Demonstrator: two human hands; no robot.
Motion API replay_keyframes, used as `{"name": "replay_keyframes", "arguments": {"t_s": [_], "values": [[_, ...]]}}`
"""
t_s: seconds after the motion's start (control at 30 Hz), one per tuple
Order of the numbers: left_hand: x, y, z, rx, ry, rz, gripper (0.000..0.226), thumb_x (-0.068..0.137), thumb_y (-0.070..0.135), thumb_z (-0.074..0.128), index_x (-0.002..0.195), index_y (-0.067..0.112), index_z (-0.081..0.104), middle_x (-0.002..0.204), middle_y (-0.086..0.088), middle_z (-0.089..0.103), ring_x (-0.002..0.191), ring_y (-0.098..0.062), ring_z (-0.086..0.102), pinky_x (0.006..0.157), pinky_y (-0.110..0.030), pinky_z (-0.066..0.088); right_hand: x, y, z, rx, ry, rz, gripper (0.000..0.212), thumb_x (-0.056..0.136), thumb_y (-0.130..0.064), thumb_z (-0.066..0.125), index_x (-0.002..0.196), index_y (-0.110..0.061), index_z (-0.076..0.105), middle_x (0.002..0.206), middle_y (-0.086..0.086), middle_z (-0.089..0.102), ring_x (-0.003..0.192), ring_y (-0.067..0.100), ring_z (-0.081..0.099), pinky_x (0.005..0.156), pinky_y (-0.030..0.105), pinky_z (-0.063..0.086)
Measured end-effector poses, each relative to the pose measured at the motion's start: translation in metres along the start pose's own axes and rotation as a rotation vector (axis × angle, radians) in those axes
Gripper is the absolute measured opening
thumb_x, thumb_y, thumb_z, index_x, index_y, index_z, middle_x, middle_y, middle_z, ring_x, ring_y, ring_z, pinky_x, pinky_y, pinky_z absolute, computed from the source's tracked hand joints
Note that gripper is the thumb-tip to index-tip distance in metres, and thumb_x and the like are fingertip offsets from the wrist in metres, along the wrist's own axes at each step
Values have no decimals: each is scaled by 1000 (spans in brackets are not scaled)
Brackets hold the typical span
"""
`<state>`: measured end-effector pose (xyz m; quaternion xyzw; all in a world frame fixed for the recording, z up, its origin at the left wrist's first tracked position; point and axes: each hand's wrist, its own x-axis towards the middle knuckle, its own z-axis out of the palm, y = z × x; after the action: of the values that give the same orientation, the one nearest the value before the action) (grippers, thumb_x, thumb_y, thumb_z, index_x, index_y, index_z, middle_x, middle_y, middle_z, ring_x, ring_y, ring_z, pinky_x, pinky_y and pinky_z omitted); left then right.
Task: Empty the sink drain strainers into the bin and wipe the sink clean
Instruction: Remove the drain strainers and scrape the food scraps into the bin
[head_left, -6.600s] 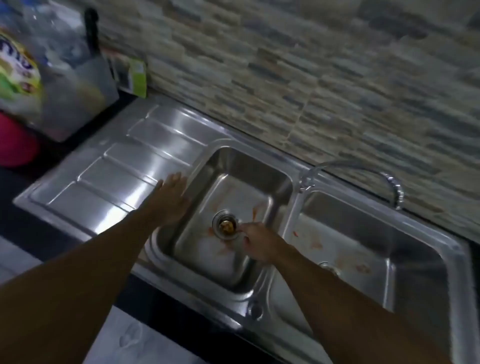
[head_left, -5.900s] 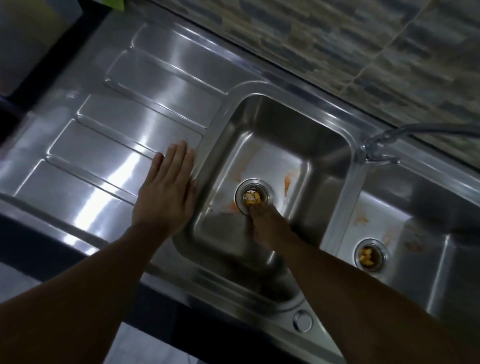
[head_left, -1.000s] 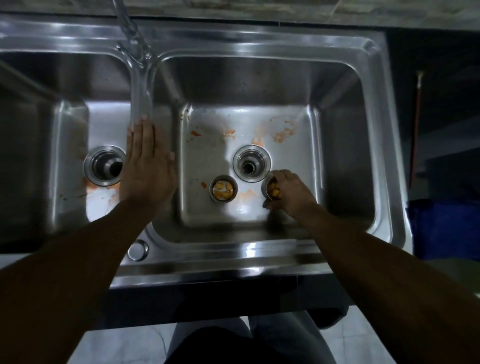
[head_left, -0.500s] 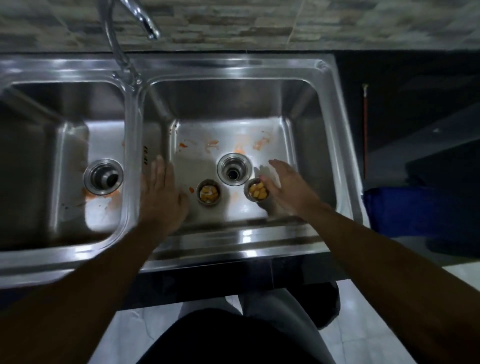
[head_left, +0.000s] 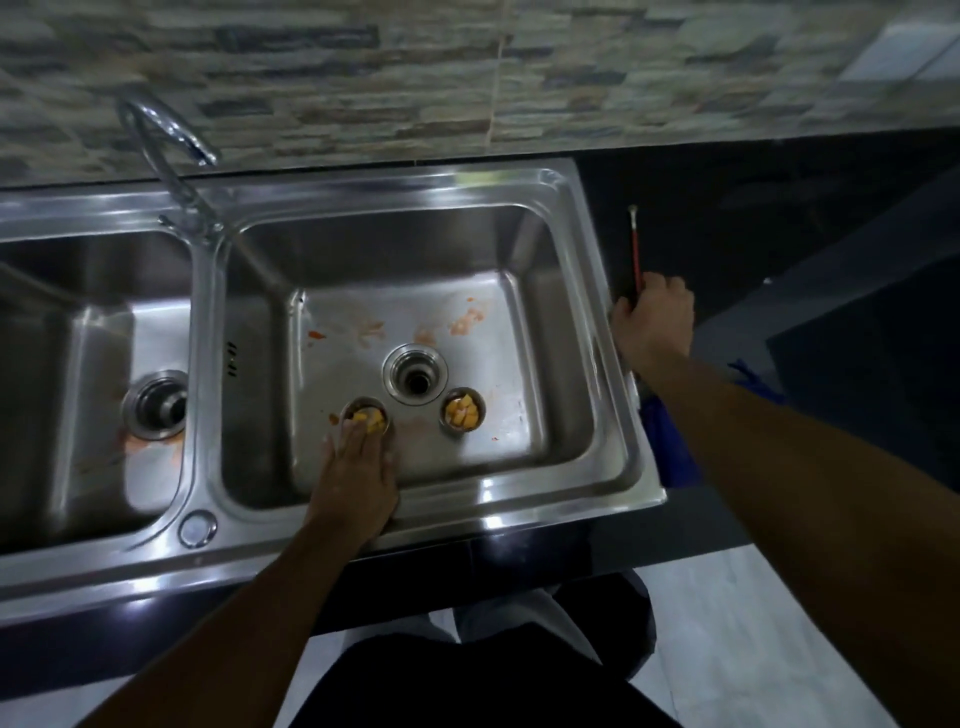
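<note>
Two metal strainers filled with yellow food scraps stand on the floor of the right basin (head_left: 566, 364), one on each side of its open drain (head_left: 415, 375). My left hand (head_left: 358, 478) reaches into the basin, and its outstretched fingertips lie on the near rim of the left strainer (head_left: 370, 410). The right strainer (head_left: 463, 410) stands free. My right hand (head_left: 652, 322) is on the dark counter just right of the sink, closed around the lower end of a thin red-handled stick (head_left: 635, 249). Orange smears mark both basin floors.
The left basin (head_left: 93, 338) has an open drain (head_left: 156, 405). The tap (head_left: 166, 135) rises from the divider at the back. Something blue (head_left: 670, 447), partly hidden by my right arm, sits below the counter's right edge. A stone-tile wall runs behind.
My right hand has left the right strainer and moved out of the basin to the red-handled stick on the counter. My left hand has slid forward onto the left strainer.
</note>
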<state>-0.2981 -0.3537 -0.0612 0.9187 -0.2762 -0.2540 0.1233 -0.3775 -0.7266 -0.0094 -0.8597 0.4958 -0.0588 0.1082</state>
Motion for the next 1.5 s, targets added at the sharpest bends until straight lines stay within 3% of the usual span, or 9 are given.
{"name": "replay_keyframes", "arguments": {"t_s": [0.43,0.53,0.73,0.83,0.97,1.1,1.27,1.4,1.5], "values": [[2,-8,3,-83,-9,26,56,97,12,40,153,4,35,161,-21,28,150,-39,25,124,-50,21,28,0,-8,268,-184,139,19,75,-25,79,66,-20,63,63,-4,64,45,1,59,46,21,55],[6,-11,1,-155,-39,-2,57,97,10,44,154,7,33,164,-16,23,150,-36,26,123,-44,26,6,-19,-16,485,-131,8,22,75,-19,78,85,-28,60,65,-17,60,57,-20,58,45,-1,42],[27,-29,-16,-329,-127,-233,52,101,19,42,151,6,33,166,-19,11,152,-37,19,123,-42,23,-68,-83,-16,1134,-506,184,21,90,-11,63,109,-13,71,79,8,77,71,19,75,65,33,58],[38,-49,-21,-332,-159,-214,48,97,20,48,141,2,43,160,-23,24,151,-33,20,124,-41,22,-118,-106,-11,1428,-749,291,25,100,-13,51,117,-4,66,106,20,75,100,34,74,76,37,62],[54,-71,-18,-294,-185,-173,49,94,20,55,139,2,47,156,-23,33,150,-33,23,124,-39,22,-181,-121,9,1579,-730,439,28,103,-1,39,120,10,58,109,26,73,98,35,74,71,37,63],[74,-82,-5,-243,-200,-118,67,90,14,63,150,5,35,163,-16,24,155,-27,13,126,-36,18,-233,-111,31,1287,-406,178,12,97,-5,61,106,2,65,94,15,77,86,25,76,75,37,63],[94,-91,18,-158,-226,14,102,77,16,83,157,8,20,167,-11,13,155,-24,11,126,-34,16,-265,-92,55,827,-75,-129,29,105,-24,47,115,-13,72,94,1,72,82,14,69,73,32,57],[108,-94,26,0,-201,95,103,76,31,83,157,13,22,164,-9,23,150,-28,24,122,-39,25,-265,-94,69,650,52,-242,30,101,-20,50,116,-6,73,96,2,61,81,3,59,71,13,48],[113,-94,25,82,-164,165,93,77,40,77,153,14,30,156,-9,35,142,-31,36,116,-41,33,-267,-95,81,581,83,-300,26,101,-21,55,116,-8,73,102,2,64,84,6,60,73,19,53]]}}
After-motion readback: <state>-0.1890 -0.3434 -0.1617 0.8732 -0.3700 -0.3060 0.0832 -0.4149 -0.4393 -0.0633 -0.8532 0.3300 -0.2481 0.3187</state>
